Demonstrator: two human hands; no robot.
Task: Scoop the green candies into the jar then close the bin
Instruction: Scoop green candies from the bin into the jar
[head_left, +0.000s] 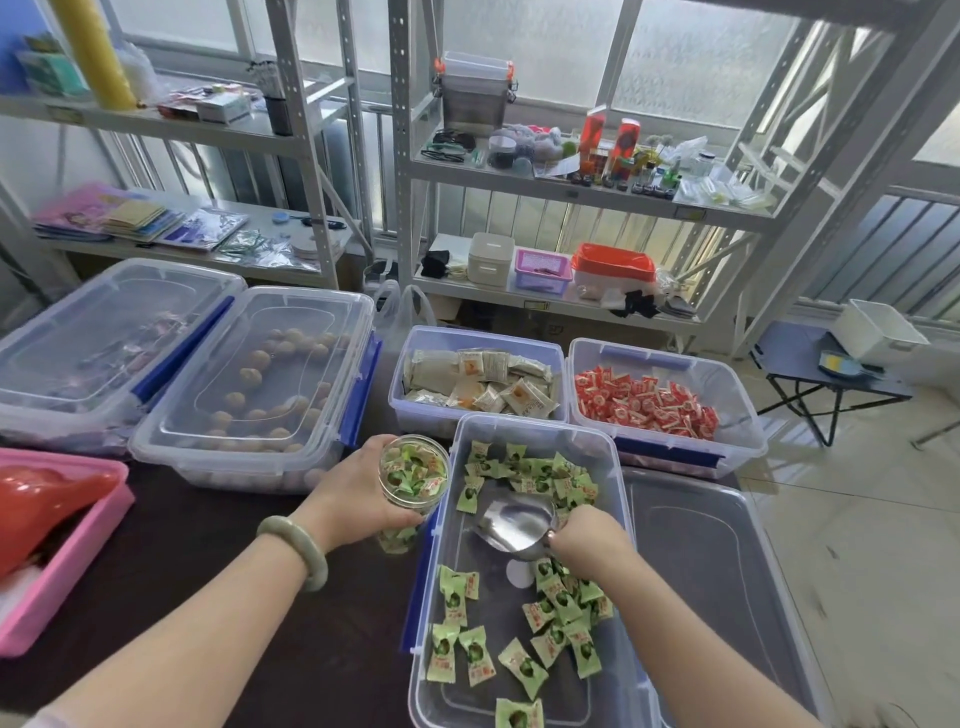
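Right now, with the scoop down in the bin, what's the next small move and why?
Probably push the scoop forward under the far pile of green candies. The scoop in the right hand looks empty, the jar held by the left hand beside the bin looks nearly full, and candies remain.

The left hand (358, 493) grips the candy-filled jar (413, 475) beside the open bin's (618, 499) left wall while the right hand (589, 540) holds the metal scoop (514, 522) inside, among green candies (561, 608).
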